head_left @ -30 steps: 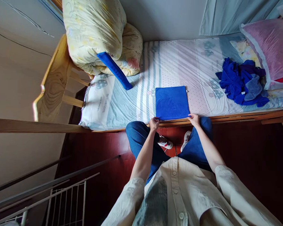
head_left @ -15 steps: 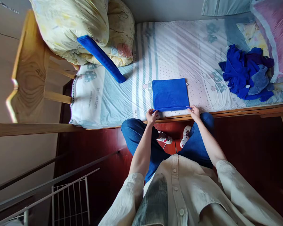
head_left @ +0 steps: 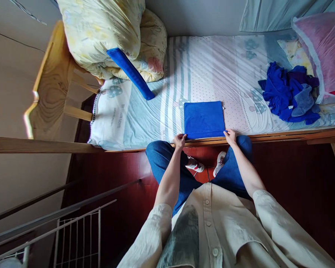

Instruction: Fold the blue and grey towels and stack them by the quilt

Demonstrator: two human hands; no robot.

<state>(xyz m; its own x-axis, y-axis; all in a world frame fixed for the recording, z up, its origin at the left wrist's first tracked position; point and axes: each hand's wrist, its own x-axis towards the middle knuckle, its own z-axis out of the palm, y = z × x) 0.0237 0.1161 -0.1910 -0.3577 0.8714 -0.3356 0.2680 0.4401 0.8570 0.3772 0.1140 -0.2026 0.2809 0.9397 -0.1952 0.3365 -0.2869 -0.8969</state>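
Note:
A blue towel, folded into a flat rectangle, lies at the near edge of the bed. My left hand pinches its near left corner. At the near right corner, the fingertips of my right hand are also closed on the cloth. A narrow band runs along the near edge between both hands, and a small white tag shows at the right side. To the left, a long, narrow folded blue towel leans on the bedding. A crumpled heap of blue cloths lies on the right.
The bed has a patterned sheet. Piled yellow bedding is at the left by a wooden headboard; a pink pillow is at the right. A white metal rack stands at lower left.
The view has shifted slightly, so the bed sits lower in the picture. Both hands still grip the towel's near corners, and the band along its near edge looks wider.

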